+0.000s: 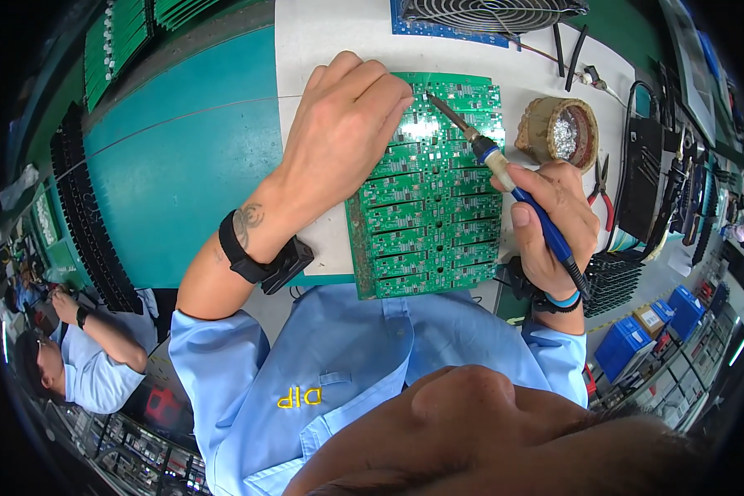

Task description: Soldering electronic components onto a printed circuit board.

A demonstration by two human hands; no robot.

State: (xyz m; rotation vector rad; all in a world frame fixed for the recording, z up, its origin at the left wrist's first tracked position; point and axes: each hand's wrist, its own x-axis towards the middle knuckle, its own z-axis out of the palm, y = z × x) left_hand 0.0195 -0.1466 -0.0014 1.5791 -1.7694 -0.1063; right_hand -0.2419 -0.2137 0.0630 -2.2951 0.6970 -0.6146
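A large green circuit board panel point(401, 285), made up of several repeated small boards with tiny parts, lies in front of me on a white sheet. My right hand point(554, 219) is wrapped around the blue handle of a soldering iron point(546, 227), whose tip touches or hovers just over the panel's far part. Close to that tip, my left hand point(339, 124) is above the panel's far left side with its fingertips pinched together. A thin strand of solder wire point(198, 107) runs from the left into this hand; the pinch itself is partly hidden.
Right of the panel stands a round tip-cleaner pot point(546, 128) with silvery shavings inside. Red-handled pliers point(603, 194) lie beyond it. A fan with a round grille point(496, 10) is at the far edge. Teal mat point(182, 182) covers the left side; another person point(99, 355) sits at lower left.
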